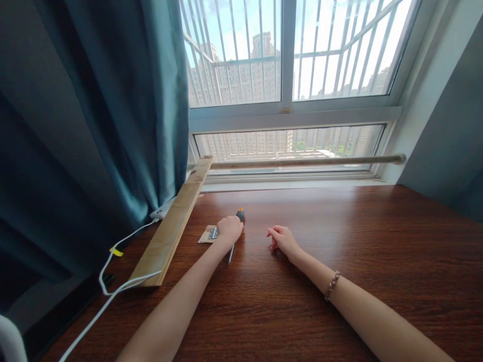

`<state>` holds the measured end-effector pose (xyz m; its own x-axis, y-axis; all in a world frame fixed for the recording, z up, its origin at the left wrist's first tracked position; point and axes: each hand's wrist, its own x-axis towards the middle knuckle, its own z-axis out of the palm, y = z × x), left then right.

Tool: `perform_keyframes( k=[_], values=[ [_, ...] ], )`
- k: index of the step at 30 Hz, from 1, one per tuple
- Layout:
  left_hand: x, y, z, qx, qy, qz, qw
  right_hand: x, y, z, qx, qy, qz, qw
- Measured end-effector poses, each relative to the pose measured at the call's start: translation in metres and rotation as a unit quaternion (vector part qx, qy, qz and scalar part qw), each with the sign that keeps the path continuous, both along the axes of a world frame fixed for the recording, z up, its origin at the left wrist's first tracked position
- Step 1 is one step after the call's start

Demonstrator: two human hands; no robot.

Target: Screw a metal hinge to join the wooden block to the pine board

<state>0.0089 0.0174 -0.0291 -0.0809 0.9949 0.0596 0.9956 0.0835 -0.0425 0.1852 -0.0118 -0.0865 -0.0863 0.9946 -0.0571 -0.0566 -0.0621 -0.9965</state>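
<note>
My left hand (229, 230) rests on the dark wooden table (339, 251), fingers curled over a screwdriver (240, 215) whose grey and orange handle sticks out beyond the knuckles and whose metal shaft shows below the wrist. Just left of that hand lies a small piece of wood with a metal hinge (212, 233) on it. My right hand (281, 239) lies on the table a little to the right, fingers curled loosely inward, with nothing visible in it. A bead bracelet circles my right wrist.
A long wooden plank (173, 226) lies diagonally at the left, running toward the window. A white cable (113, 291) crosses its near end. A teal curtain (94, 110) hangs at the left. A wooden rod (302, 162) runs along the window sill.
</note>
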Motion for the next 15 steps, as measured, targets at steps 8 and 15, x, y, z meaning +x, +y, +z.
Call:
perform_keyframes(
  k=[8,15],
  values=[
    [0.039,-0.023,0.012,0.019,-0.186,-0.118,0.975,0.000,-0.010,0.027,-0.041,0.105,-0.014,0.993],
    [0.070,-0.059,0.010,0.013,-0.363,-0.267,0.892,0.010,-0.016,0.050,-0.052,0.075,-0.009,0.996]
  ],
)
